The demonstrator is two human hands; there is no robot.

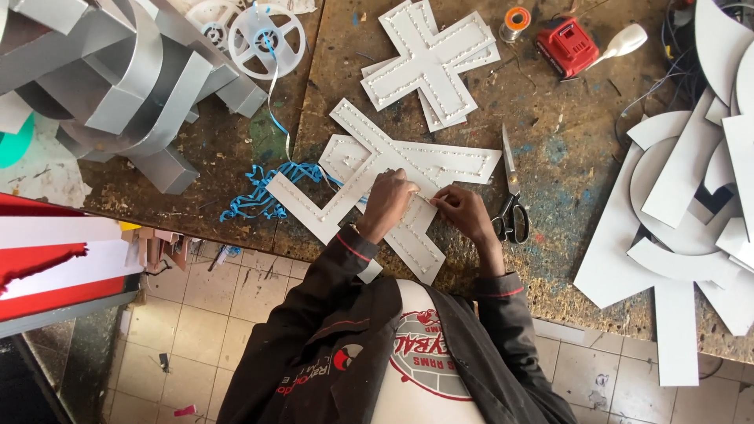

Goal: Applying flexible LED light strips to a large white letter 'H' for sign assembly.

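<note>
A white X-shaped sign letter (369, 153) with rows of small lights along its edges lies flat on the worn wooden workbench (550, 141). My left hand (386, 202) rests on the letter's middle, fingers curled and pinching at its surface. Facing it, my right hand (462, 210) pinches something small at the same spot. What the fingertips hold is too small to tell. A second white letter (430, 59) of similar shape lies farther back.
Black-handled scissors (510, 196) lie just right of my right hand. Blue strips (259, 192) tangle to the left, below a clear reel (267, 38). Silver metal letters (118, 78) pile at far left, white cut panels (691, 204) at right, a red battery pack (567, 45) at the back.
</note>
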